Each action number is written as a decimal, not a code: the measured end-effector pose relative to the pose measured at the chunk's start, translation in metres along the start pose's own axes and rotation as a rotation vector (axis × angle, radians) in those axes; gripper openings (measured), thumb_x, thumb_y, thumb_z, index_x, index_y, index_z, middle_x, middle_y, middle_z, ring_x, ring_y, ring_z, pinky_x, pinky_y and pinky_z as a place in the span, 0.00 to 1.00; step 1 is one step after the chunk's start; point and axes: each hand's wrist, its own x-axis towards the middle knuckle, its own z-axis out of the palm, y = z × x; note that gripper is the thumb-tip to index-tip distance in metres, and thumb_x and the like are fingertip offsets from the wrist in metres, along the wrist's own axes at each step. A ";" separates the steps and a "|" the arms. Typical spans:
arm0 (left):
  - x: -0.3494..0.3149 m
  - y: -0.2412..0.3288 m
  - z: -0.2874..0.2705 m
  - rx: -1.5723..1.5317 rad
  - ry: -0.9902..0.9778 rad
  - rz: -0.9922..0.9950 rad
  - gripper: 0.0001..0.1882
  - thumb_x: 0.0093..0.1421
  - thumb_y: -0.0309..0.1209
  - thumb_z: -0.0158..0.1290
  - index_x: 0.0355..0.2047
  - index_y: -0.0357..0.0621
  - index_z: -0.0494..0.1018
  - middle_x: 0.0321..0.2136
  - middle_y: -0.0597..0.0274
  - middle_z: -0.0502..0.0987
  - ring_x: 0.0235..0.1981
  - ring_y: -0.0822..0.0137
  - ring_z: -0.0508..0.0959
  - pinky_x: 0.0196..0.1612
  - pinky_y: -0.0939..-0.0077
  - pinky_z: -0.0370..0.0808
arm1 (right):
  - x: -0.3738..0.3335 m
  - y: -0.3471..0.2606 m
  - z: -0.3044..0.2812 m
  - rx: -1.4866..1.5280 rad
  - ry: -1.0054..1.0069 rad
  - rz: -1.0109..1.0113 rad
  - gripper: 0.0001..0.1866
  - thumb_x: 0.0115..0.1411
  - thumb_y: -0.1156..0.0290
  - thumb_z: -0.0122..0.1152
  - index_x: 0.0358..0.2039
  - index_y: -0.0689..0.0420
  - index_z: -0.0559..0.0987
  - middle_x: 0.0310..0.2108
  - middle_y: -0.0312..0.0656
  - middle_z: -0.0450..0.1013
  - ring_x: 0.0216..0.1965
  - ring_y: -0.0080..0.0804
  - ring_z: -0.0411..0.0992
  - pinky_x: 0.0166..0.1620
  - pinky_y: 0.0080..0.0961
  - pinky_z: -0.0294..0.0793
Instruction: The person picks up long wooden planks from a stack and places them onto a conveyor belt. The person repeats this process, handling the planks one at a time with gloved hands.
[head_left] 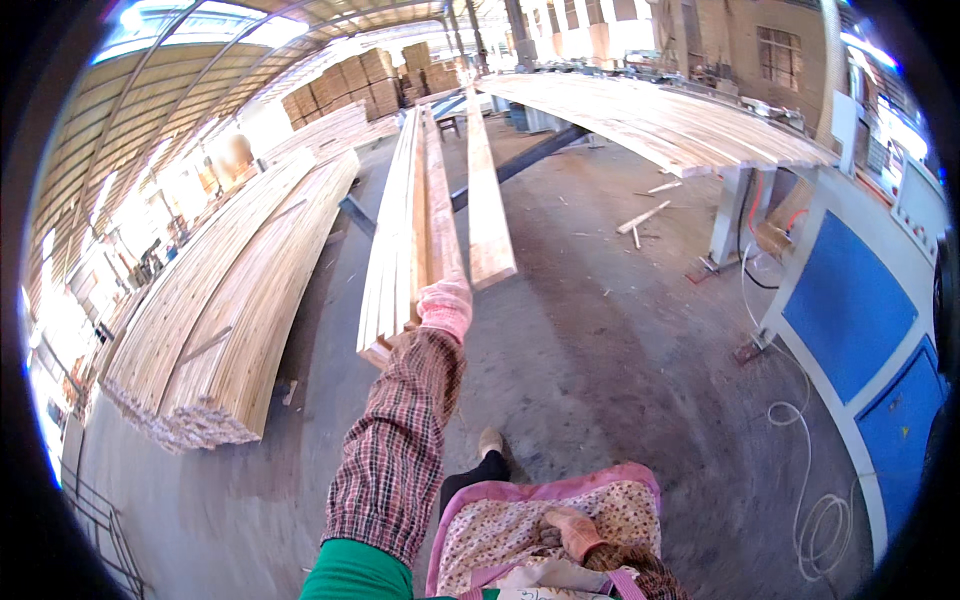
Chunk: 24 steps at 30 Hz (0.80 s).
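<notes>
My left hand [445, 306], in a pink glove, is closed on the near end of a wooden board [437, 215]. That board lies along the right side of a narrow stack of pale boards [392, 245]; its fingers are partly hidden from above. A single loose board [486, 195] extends just to the right, apart from the hand. In front of my patterned apron [488, 525], my right hand [575, 532] is held low in an orange-pink glove. Its fingers look curled, and whatever they may hold is hidden.
A large pile of boards [215, 315] lies at the left. Boards cover a long raised table [660, 115] at the far right. A blue-and-white machine cabinet [850, 300] stands on the right, with a coiled pale hose [825, 530] beside it. Wood scraps [645, 215] litter the floor.
</notes>
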 end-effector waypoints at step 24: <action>0.020 -0.043 0.007 -0.515 0.078 -0.258 0.34 0.62 0.36 0.59 0.68 0.47 0.68 0.59 0.38 0.78 0.58 0.40 0.81 0.61 0.51 0.79 | -0.017 -0.046 -0.004 0.052 0.065 -0.002 0.19 0.71 0.60 0.59 0.51 0.63 0.85 0.51 0.50 0.82 0.53 0.44 0.79 0.59 0.33 0.74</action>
